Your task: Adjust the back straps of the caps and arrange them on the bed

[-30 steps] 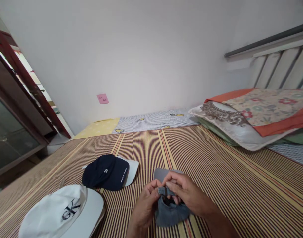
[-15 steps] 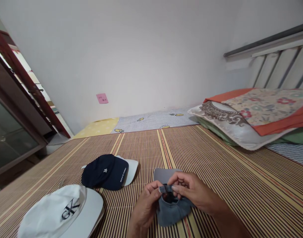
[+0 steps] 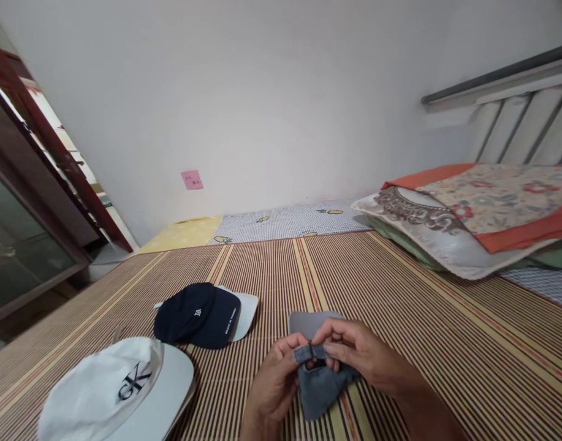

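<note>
A blue-grey denim cap (image 3: 320,392) lies on the striped mat, its paler grey brim (image 3: 308,321) pointing away from me. My left hand (image 3: 276,380) pinches the left part of the cap's back strap (image 3: 303,353). Fingers of my right hand (image 3: 354,349) grip the same strap on its right side, close to a small dark buckle or loop between the two hands. Part of the cap's opening is hidden behind my fingers. To the left sit a navy cap (image 3: 195,315) over a white-brimmed one, and a large white cap (image 3: 110,386) with black letters.
A striped bamboo-like mat (image 3: 262,269) covers the bed. Pillows (image 3: 418,229) with an orange-edged floral cover (image 3: 505,190) lie at the right, below a radiator (image 3: 529,122). A pink note (image 3: 192,179) is on the wall. A glass-fronted cabinet (image 3: 23,239) stands far left.
Both hands have shifted slightly on the strap, which now lies straighter between them. The cap's body has tilted and folded, and its opening shows less. The other caps stay put.
</note>
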The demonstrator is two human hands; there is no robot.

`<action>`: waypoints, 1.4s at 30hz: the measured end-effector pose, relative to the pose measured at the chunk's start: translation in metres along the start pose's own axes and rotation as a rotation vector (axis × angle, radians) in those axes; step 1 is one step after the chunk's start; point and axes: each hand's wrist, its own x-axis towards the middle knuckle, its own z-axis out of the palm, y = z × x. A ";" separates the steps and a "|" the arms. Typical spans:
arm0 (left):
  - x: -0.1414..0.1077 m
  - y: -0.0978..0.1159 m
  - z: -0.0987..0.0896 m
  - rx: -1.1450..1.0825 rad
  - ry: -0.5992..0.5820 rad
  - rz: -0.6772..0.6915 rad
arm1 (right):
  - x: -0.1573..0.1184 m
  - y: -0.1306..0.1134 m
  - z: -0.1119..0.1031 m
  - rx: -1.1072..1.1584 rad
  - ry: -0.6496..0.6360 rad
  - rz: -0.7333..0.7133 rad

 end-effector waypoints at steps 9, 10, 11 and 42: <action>-0.001 -0.006 -0.003 -0.042 -0.028 0.007 | -0.001 0.000 -0.002 0.007 0.000 -0.012; -0.001 -0.007 -0.004 -0.044 -0.029 0.006 | 0.000 0.000 -0.002 -0.008 -0.001 -0.014; -0.001 -0.007 -0.004 -0.041 -0.027 0.006 | 0.000 0.000 -0.001 -0.023 0.004 -0.020; 0.004 -0.009 0.005 0.077 -0.045 -0.020 | 0.001 -0.017 0.017 -0.256 0.112 -0.192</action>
